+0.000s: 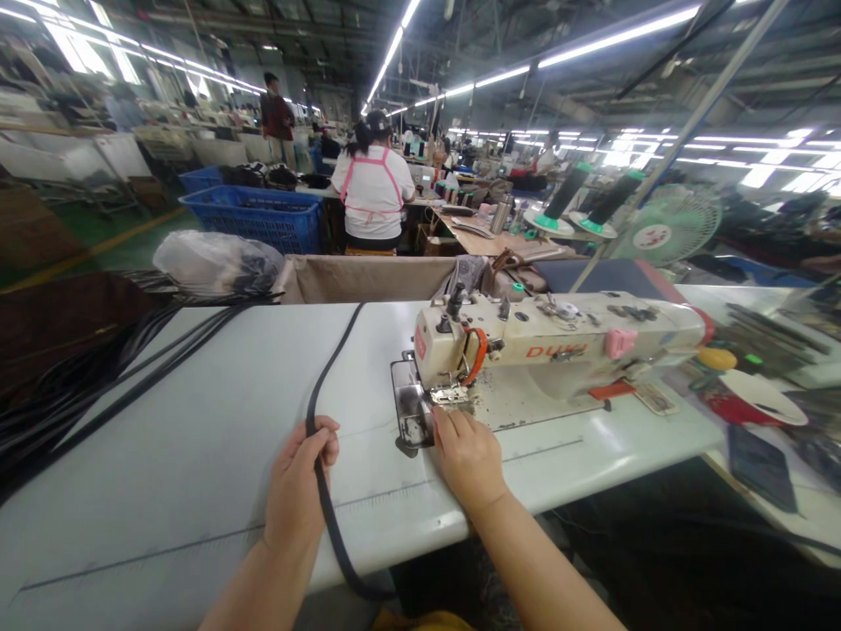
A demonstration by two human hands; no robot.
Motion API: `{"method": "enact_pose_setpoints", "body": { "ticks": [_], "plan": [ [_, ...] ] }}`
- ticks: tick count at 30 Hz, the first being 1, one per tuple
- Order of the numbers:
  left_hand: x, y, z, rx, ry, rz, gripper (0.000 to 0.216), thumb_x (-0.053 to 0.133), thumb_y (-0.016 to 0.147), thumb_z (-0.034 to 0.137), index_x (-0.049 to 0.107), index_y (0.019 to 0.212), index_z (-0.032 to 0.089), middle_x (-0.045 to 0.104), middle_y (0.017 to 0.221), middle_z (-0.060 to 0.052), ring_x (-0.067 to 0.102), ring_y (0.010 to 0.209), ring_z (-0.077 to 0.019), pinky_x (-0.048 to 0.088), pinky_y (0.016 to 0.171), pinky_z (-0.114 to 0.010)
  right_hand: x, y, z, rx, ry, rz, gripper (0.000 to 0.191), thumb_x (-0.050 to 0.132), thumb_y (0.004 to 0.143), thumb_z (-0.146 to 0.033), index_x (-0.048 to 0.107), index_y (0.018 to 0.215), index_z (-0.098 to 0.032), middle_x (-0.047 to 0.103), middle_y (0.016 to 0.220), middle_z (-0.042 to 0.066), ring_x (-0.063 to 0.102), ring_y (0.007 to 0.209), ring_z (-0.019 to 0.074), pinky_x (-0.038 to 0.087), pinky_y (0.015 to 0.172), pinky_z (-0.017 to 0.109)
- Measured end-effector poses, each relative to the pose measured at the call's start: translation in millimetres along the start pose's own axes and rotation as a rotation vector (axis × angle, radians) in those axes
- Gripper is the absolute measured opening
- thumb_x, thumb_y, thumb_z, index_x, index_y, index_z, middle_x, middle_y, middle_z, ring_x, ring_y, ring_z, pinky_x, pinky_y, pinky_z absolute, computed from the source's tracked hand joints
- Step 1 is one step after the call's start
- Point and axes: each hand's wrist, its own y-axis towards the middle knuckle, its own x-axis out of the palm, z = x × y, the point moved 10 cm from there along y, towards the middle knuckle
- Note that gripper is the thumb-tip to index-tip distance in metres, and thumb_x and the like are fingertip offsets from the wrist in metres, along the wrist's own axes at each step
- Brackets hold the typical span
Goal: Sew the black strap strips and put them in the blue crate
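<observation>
The left hand (299, 482) has its fingers (325, 436) clenched around the black strap (328, 368), which crosses the counter (197, 421) and passes through the fist. The right hand (468, 457) lies flat with its fingers released, at the sewing machine (558, 337) foot.

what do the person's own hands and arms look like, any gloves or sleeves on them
No gloves: the left hand and the right hand are bare, and no ring, watch or bracelet shows. The left forearm and the right forearm are uncovered down to the picture's lower edge, so no sleeve is in view.
</observation>
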Motion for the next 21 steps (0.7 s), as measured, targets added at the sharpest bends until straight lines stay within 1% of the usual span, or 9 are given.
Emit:
{"method": "enact_pose_setpoints", "body": {
  "ticks": [3,9,15,19,21],
  "plan": [
    [0.0,0.5,0.0,0.002,0.0,-0.003,0.015,0.08,0.071,0.025,0.075,0.081,0.015,0.061,0.071,-0.001,0.052,0.064,-0.0088,0.04,0.055,-0.016,-0.3,-0.4,-1.6,-0.014,0.014,-0.003,0.016,0.055,0.105,-0.02,0.07,0.109,-0.017,0.068,0.08,0.004,0.058,0.073,0.0204,0.036,0.066,0.037],
    [3.8,-1.3,2.4,-0.006,0.012,-0.014,0.016,0.08,0.071,0.026,0.075,0.081,0.014,0.061,0.071,-0.001,0.051,0.065,-0.0086,0.039,0.055,-0.016,-4.5,0.3,5.6,0.045,-0.005,0.048,0.017,0.054,0.107,-0.021,0.07,0.11,-0.014,0.066,0.075,0.004,0.057,0.071,0.0204,0.035,0.065,0.038],
    [3.8,-1.6,3.4,0.002,0.022,-0.001,0.016,0.08,0.07,0.025,0.075,0.081,0.014,0.063,0.076,-0.001,0.052,0.065,-0.0081,0.041,0.055,-0.016,0.1,-0.6,0.3,0.0,0.025,0.016,0.016,0.055,0.106,-0.02,0.071,0.106,-0.016,0.068,0.079,0.004,0.058,0.072,0.0194,0.037,0.065,0.037],
    [3.1,-1.8,2.1,-0.006,0.031,0.002,0.016,0.08,0.07,0.026,0.075,0.08,0.014,0.063,0.077,-0.001,0.052,0.065,-0.0076,0.04,0.056,-0.016,-2.9,-1.0,3.6,0.036,0.006,0.03,0.017,0.055,0.106,-0.02,0.071,0.11,-0.014,0.067,0.077,0.004,0.058,0.072,0.0194,0.037,0.065,0.037],
    [2.6,-2.0,2.2,-0.008,0.03,0.008,0.016,0.08,0.07,0.026,0.075,0.081,0.014,0.065,0.08,-0.002,0.053,0.066,-0.0076,0.041,0.057,-0.017,-2.6,-0.7,4.2,0.042,0.016,0.02,0.016,0.056,0.105,-0.019,0.071,0.108,-0.015,0.067,0.078,0.004,0.058,0.072,0.0195,0.037,0.065,0.037]
  ]
}}
